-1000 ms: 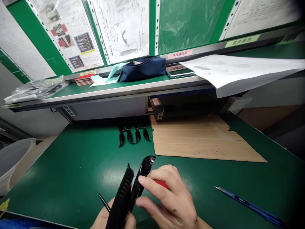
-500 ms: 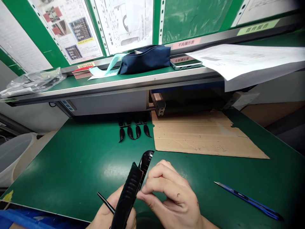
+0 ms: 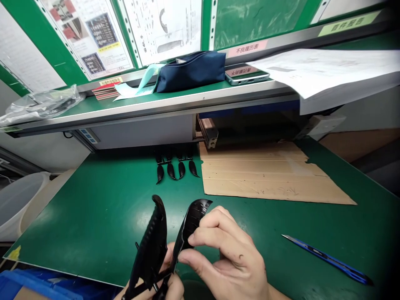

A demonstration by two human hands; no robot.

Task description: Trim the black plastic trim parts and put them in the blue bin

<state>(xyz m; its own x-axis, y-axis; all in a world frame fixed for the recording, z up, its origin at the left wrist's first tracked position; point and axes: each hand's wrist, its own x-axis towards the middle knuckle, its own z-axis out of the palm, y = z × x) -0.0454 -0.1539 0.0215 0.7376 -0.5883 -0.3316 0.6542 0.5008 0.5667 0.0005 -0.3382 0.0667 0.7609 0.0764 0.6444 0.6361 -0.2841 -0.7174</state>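
Note:
A black moulded plastic part [image 3: 153, 241] with two curved, ribbed leaf-shaped pieces joined by a thin crossbar is held up over the bench front. My left hand [image 3: 175, 287] grips it low down, closed round its lower end and mostly hidden behind it. Against the right-hand piece is my right hand [image 3: 231, 254]; its thumb and forefinger stand a little apart at the inner edge, the other fingers curled. Whether the fingertips press on the plastic I cannot tell. Farther back, several similar black leaf-shaped parts [image 3: 170, 171] lie in a row on the green bench top [image 3: 103, 216].
A blue craft knife [image 3: 326, 260] lies at right, blade out. Flat cardboard [image 3: 275, 175] covers the back right. Across the back, a shelf [image 3: 131, 110] carries a navy pouch [image 3: 192, 73], a phone [image 3: 246, 75] and paper sheets [image 3: 331, 71]. A blue bin [image 3: 34, 287] stands front left.
The black part has been turned so that its two pieces show spread apart, the left one swung to the left. My right thumb and forefinger have parted slightly.

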